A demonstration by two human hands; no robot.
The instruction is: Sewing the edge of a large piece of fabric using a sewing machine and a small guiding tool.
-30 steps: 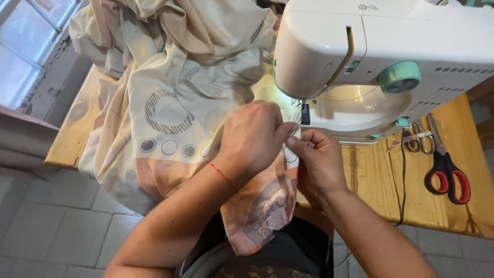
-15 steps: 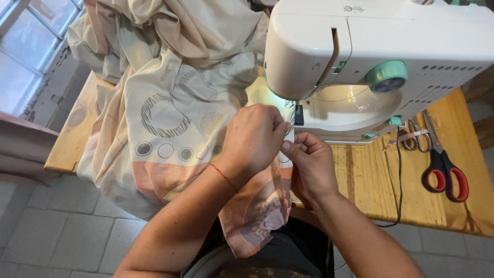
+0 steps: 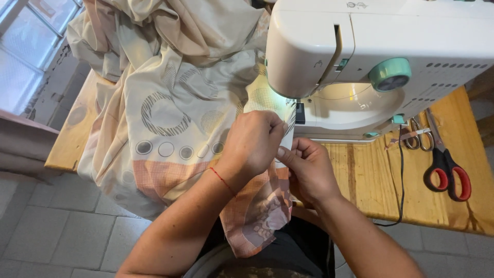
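The left hand (image 3: 253,145) reached in from the lower left, forearm angled up toward the white sewing machine (image 3: 381,56), wrist bent so the knuckles faced the camera, a thin red string (image 3: 222,180) tied round the wrist. Its fingers were curled closed, pinching the edge of the patterned cloth (image 3: 170,118) just in front of the machine's needle end. The right hand (image 3: 307,169) came up from the lower right, sitting just below and to the right of the left hand, touching it, palm turned inward and thumb pointing up toward the machine. Its fingers were folded closed on the same strip of cloth; exactly how much fabric they gripped could not be told, since the left hand covered part of the pinch. The cloth, beige with grey circles and a pink-orange checked band, lay heaped to the left of the machine, spread across the wooden table (image 3: 360,175), with one end hanging off the near edge below the hands toward the person's lap. The part held by both hands sat right under the machine's lit head, where the lamp brightened the fabric. To the right of the machine, on the table, lay red-handled scissors (image 3: 446,175), and just beside them, nearer the machine's base, a small pair of metal snips (image 3: 414,138). A black cord (image 3: 401,170) ran from the machine's right end down over the table's near edge. Grey floor tiles (image 3: 62,237) showed below the table, to the left of the machine.
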